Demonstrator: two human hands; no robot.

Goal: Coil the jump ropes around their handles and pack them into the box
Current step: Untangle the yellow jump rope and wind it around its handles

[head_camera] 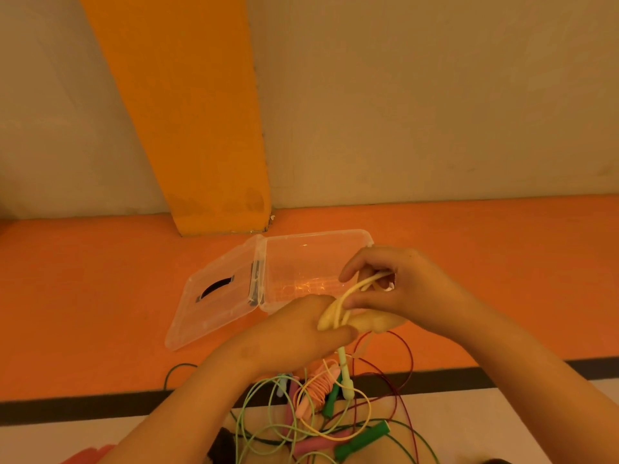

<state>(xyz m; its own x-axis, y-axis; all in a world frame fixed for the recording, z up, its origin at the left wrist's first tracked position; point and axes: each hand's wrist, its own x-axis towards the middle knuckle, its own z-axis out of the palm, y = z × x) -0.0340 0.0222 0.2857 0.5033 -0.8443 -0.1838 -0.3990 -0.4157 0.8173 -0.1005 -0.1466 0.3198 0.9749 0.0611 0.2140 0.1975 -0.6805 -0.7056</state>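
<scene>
My left hand (301,333) grips the pale yellow handles (368,321) of a jump rope, held level above the floor. My right hand (398,283) pinches a loop of the yellow cord (360,286) just above the handles, close to my left fingers. More yellow cord hangs down from the handles. Behind my hands a clear plastic box (301,259) lies open on the orange floor, its lid (214,296) folded out flat to the left. The box looks empty.
A tangle of loose jump ropes (321,413) lies under my forearms: green handles, pink handles, a coiled pink rope, thin green, yellow and dark red cords. An orange pillar (201,128) and a beige wall stand behind the box. A black stripe crosses the floor.
</scene>
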